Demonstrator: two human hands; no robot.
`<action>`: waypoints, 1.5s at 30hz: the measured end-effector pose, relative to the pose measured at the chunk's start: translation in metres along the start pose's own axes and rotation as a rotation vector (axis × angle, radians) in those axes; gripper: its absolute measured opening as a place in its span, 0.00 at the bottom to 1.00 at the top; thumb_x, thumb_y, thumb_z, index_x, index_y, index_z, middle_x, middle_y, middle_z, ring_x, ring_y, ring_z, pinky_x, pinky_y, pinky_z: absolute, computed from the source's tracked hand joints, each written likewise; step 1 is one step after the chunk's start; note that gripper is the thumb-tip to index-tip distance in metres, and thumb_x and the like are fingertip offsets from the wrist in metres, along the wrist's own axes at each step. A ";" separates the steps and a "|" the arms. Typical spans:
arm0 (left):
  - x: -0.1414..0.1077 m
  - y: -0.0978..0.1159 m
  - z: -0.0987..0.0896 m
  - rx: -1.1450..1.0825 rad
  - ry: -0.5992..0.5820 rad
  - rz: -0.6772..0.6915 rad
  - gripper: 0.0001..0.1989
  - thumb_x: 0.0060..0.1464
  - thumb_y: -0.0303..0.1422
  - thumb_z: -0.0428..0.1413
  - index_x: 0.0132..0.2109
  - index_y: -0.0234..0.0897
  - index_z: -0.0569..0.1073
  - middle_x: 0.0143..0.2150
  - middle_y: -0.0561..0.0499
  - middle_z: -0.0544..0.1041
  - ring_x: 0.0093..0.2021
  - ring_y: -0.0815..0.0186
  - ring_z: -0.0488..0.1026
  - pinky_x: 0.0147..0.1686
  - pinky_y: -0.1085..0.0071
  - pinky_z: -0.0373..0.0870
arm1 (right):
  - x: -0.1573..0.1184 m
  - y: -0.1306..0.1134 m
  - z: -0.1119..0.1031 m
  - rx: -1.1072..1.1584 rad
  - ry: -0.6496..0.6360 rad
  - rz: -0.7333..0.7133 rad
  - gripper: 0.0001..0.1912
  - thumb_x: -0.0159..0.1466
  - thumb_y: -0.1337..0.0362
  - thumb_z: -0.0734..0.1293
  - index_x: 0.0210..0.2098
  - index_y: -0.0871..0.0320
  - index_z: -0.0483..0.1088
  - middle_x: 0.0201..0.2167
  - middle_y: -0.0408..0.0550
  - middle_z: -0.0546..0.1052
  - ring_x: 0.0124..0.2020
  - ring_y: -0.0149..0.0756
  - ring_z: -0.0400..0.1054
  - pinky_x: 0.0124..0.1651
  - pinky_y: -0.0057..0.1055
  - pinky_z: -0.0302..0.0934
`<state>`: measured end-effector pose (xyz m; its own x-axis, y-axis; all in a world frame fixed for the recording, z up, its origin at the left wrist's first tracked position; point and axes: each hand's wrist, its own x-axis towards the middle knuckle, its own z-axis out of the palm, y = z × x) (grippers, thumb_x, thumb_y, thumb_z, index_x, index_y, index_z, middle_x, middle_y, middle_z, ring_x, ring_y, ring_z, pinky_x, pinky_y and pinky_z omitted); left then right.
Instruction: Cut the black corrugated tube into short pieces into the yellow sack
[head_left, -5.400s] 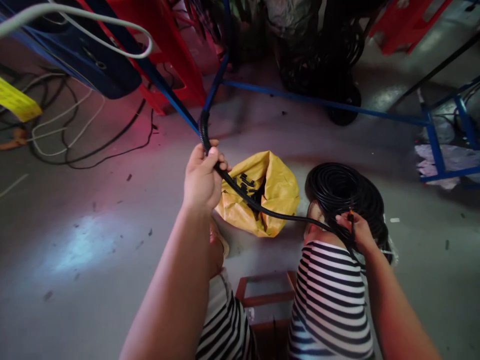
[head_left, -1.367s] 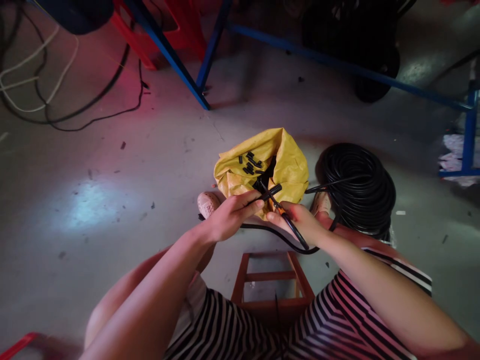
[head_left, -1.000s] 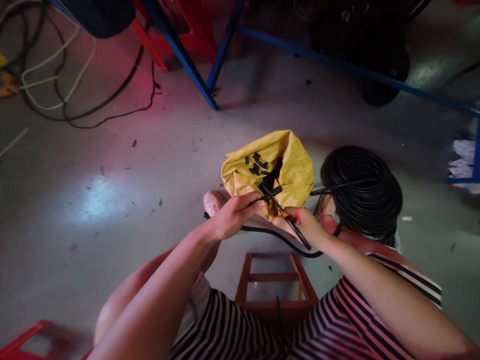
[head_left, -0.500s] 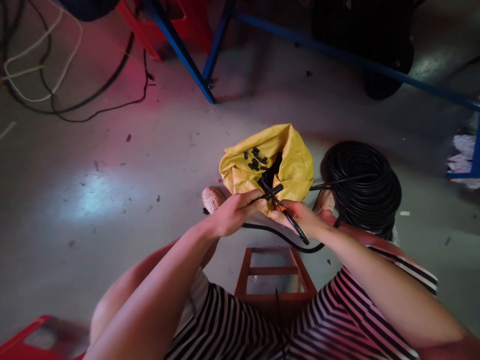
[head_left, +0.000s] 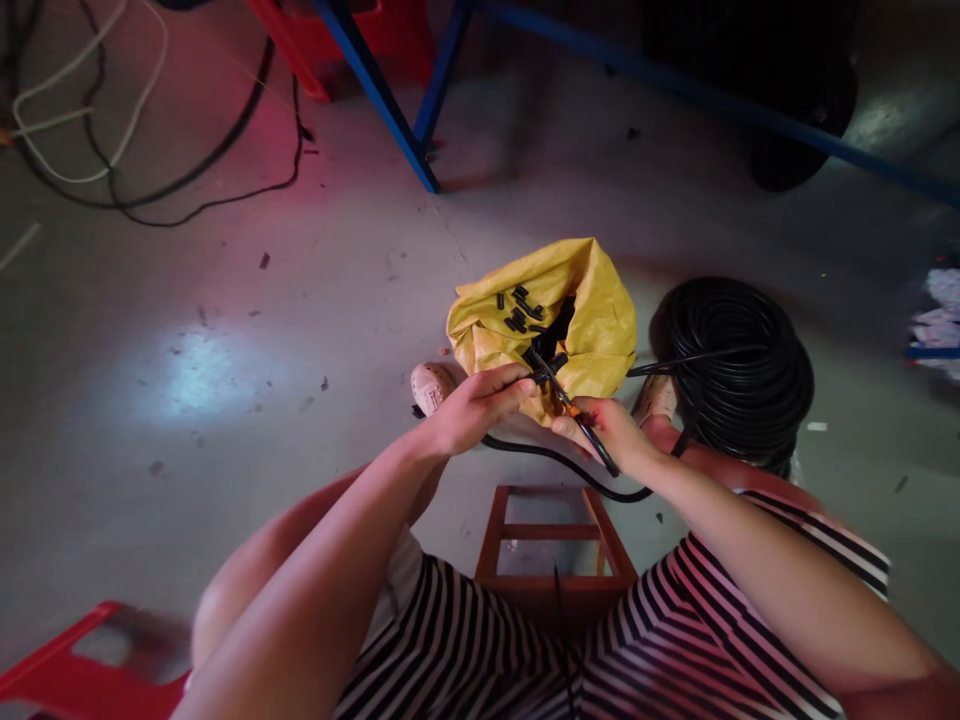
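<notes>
Closed around a black hose (head_left: 529, 447) near its end, my left hand (head_left: 480, 405) is at the near edge of a yellow bag (head_left: 600, 310). My right hand (head_left: 604, 435) grips a cutting tool (head_left: 598, 447) with dark handles and an orange part. The tool's jaws lie across the hose end, over the bag's opening. Several short black pieces (head_left: 516, 320) rest on the bag's folded yellow surface. The hose loops beneath both hands toward a large black coil (head_left: 739, 370) on the right.
A wooden frame (head_left: 551, 532) stands between my legs. Blue metal legs (head_left: 382, 95) and a red stool (head_left: 367, 45) are beyond the bag. Cables (head_left: 187, 185) lie at upper left; another red stool (head_left: 82, 660) is at lower left.
The view has shifted slightly, moving the scene a little right and up. The tool's jaws look more closed across the hose end. Both hands keep their holds.
</notes>
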<state>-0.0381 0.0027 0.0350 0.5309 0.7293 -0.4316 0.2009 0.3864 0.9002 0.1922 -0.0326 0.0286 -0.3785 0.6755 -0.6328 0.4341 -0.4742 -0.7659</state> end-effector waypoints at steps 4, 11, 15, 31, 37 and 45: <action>0.005 -0.014 0.001 -0.090 0.006 -0.022 0.20 0.67 0.46 0.51 0.33 0.37 0.63 0.24 0.58 0.59 0.22 0.74 0.54 0.22 0.74 0.50 | 0.001 0.005 0.002 0.086 -0.023 0.028 0.30 0.59 0.35 0.69 0.27 0.56 0.64 0.17 0.39 0.66 0.18 0.30 0.60 0.23 0.27 0.51; 0.010 -0.022 0.005 -0.194 -0.012 -0.084 0.20 0.65 0.48 0.54 0.33 0.37 0.63 0.24 0.59 0.58 0.21 0.75 0.53 0.21 0.76 0.50 | 0.002 0.013 0.004 0.118 -0.013 0.035 0.29 0.58 0.35 0.71 0.29 0.57 0.67 0.16 0.38 0.66 0.18 0.31 0.60 0.22 0.28 0.51; 0.011 -0.026 0.006 -0.302 -0.014 -0.124 0.19 0.63 0.48 0.56 0.34 0.37 0.64 0.23 0.60 0.56 0.20 0.75 0.51 0.20 0.76 0.51 | 0.002 0.011 0.005 0.111 0.009 0.053 0.29 0.57 0.35 0.71 0.27 0.56 0.65 0.16 0.38 0.66 0.17 0.31 0.61 0.21 0.28 0.52; 0.003 0.017 0.030 -0.018 -0.190 -0.052 0.16 0.65 0.45 0.53 0.37 0.36 0.69 0.32 0.52 0.70 0.32 0.67 0.65 0.32 0.70 0.63 | 0.000 -0.016 -0.003 0.347 0.160 -0.098 0.23 0.55 0.45 0.76 0.30 0.59 0.70 0.22 0.41 0.71 0.23 0.30 0.65 0.25 0.27 0.60; 0.002 0.022 0.019 0.137 -0.178 -0.007 0.19 0.67 0.47 0.50 0.38 0.35 0.71 0.34 0.51 0.72 0.34 0.67 0.66 0.35 0.70 0.64 | -0.002 -0.022 -0.022 0.396 0.293 -0.102 0.22 0.56 0.45 0.76 0.31 0.57 0.70 0.21 0.41 0.73 0.20 0.29 0.64 0.24 0.27 0.60; -0.010 0.030 -0.011 0.081 0.204 0.013 0.20 0.65 0.49 0.54 0.36 0.35 0.69 0.28 0.54 0.63 0.29 0.70 0.58 0.29 0.72 0.55 | -0.018 -0.025 -0.019 0.203 0.163 -0.125 0.21 0.62 0.46 0.70 0.30 0.57 0.66 0.25 0.41 0.66 0.28 0.31 0.59 0.31 0.29 0.54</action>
<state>-0.0466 0.0133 0.0661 0.3577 0.8363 -0.4154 0.2647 0.3358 0.9040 0.2038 -0.0218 0.0612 -0.2747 0.8099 -0.5183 0.2137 -0.4741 -0.8541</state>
